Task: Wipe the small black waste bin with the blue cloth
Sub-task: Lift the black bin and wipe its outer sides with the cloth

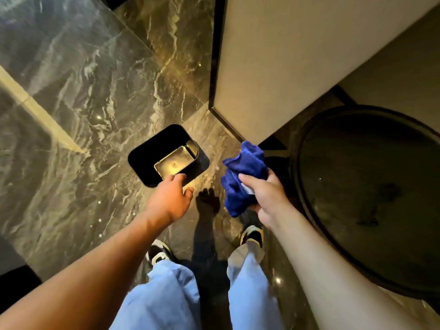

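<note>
The small black waste bin [145, 160] stands upright on the marble floor, open at the top, with a shiny gold bottom showing inside. My left hand [170, 201] reaches down to its near rim; the fingers are spread and their tips touch or nearly touch the edge, gripping nothing. My right hand [264, 198] is to the right of the bin, held above the floor, closed around a bunched blue cloth [240, 177] that sticks out above and below the fist.
A beige wall corner with dark trim [262, 79] rises just behind the bin. A large round dark table top [371, 194] fills the right side. A glass panel [59, 55] stands at the upper left. My shoes [159, 253] and blue trousers are below.
</note>
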